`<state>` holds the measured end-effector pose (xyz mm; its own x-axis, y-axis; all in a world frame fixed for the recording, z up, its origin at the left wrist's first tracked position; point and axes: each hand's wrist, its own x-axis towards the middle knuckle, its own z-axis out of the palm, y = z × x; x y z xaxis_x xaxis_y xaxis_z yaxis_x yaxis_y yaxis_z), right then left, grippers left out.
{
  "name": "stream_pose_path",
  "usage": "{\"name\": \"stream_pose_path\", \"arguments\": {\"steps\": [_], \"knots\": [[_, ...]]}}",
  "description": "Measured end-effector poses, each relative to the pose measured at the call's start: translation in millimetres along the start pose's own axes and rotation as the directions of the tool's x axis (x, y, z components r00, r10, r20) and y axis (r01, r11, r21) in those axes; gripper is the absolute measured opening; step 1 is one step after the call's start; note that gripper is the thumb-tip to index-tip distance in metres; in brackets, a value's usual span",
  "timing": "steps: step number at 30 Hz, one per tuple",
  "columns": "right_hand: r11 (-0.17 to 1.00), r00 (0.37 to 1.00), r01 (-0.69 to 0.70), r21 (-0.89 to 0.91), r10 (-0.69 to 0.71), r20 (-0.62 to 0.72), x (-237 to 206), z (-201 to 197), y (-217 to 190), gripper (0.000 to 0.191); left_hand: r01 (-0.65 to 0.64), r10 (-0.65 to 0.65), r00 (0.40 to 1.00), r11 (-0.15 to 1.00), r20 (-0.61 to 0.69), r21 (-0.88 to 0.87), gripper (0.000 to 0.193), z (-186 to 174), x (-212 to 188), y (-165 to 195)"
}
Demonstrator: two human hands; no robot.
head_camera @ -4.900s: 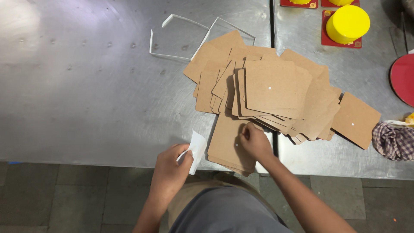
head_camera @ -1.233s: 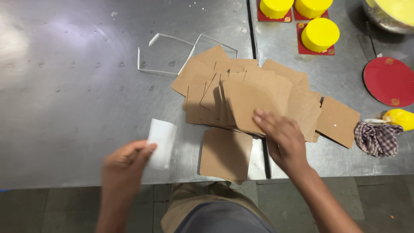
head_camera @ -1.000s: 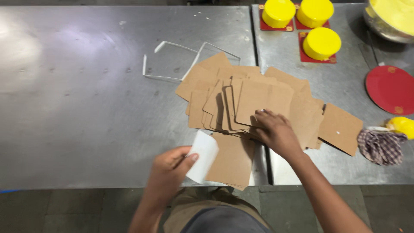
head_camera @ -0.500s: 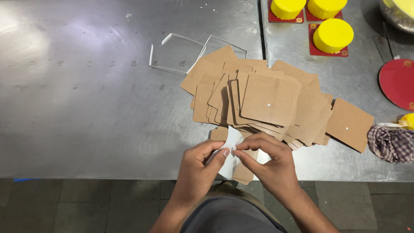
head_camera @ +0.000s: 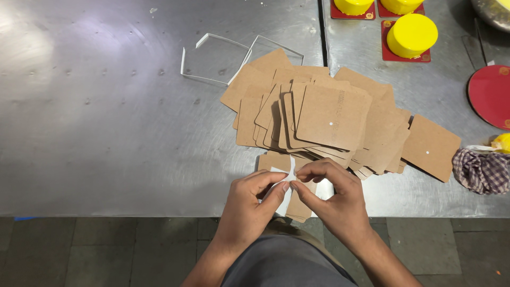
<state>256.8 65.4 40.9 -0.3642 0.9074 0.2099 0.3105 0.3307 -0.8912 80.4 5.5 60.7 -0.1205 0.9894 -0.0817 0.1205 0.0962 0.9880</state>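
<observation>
My left hand (head_camera: 249, 204) and my right hand (head_camera: 332, 199) meet at the table's near edge. Their fingertips pinch one square sheet (head_camera: 276, 161) between them. That sheet is brown-faced with a white or clear part showing under my fingers, and my hands hide most of it. Just beyond them lies a spread pile of brown square sheets (head_camera: 329, 114), overlapping one another. Two clear square plates (head_camera: 215, 58) lie flat at the pile's far left.
Yellow cylinders on red bases (head_camera: 411, 34) stand at the back right. A red disc (head_camera: 491, 95) and a checked cloth (head_camera: 481, 170) lie at the right edge. A seam (head_camera: 322, 32) splits the steel table (head_camera: 106, 133). The floor shows below the near edge.
My left hand earlier held a white sheet out to the left, while my right hand rested on the pile. Both hands have since come together at the near edge, pinching one sheet.
</observation>
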Motion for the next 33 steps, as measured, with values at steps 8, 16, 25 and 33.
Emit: {"name": "stream_pose_path", "arguments": {"steps": [8, 16, 25, 33], "knots": [[0.999, 0.999, 0.014, 0.051, -0.017, 0.04, -4.6, -0.5, 9.9, 0.009, 0.136, -0.132, 0.991, 0.973, 0.036, -0.186, 0.021, 2.1, 1.4, -12.3], [0.988, 0.991, -0.096, -0.124, 0.107, 0.079, -5.9, 24.2, 74.9, 0.013, 0.206, -0.174, 0.959, 0.97, -0.225, 0.128, 0.023, -41.9, -5.0, -39.5], [0.467, 0.818, 0.528, -0.709, -0.054, 0.573, 25.9, 67.6, 159.1, 0.01, 0.168, -0.195, 0.901, 0.98, -0.387, -0.104, 0.024, -86.0, -20.2, -54.3], [0.34, 0.749, 0.586, -0.735, 0.118, 0.652, 5.8, 69.2, 161.7, 0.028, 0.229, -0.24, 0.873, 0.97, -0.424, -0.078, 0.023, -81.2, -33.8, -67.6]]}}
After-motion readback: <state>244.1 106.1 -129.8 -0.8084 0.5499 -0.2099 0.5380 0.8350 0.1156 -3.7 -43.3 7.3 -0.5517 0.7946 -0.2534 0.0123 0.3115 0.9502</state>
